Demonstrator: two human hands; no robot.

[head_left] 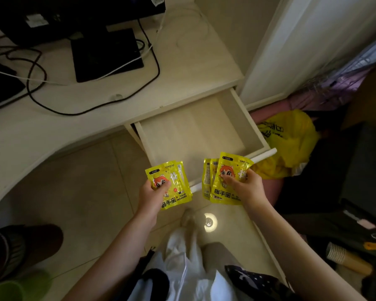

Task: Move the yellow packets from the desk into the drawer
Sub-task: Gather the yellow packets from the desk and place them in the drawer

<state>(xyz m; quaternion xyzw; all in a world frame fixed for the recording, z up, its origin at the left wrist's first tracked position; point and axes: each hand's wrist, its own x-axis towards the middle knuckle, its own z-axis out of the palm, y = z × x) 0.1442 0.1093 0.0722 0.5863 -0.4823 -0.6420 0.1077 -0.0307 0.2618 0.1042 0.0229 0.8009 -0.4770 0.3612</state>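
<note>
My left hand [153, 193] grips a small stack of yellow hand-warmer packets [176, 187] printed with an orange-haired cartoon figure. My right hand [246, 187] grips another fanned stack of the same yellow packets [217, 183]. Both stacks hover over the floor just in front of the pulled-out drawer [241, 114], near its front edge. The pale wooden drawer stands open below the desk [182, 68] and nothing lies in the part of its bottom that I can see. No packets show on the desk top.
On the desk sit a black monitor base [105, 54], black and white cables [37, 68] and dark devices at the left. A crumpled yellow plastic bag [291, 137] lies right of the drawer. Dark boxes and stacked paper cups [343, 258] crowd the right; slippers [24, 248] lie lower left.
</note>
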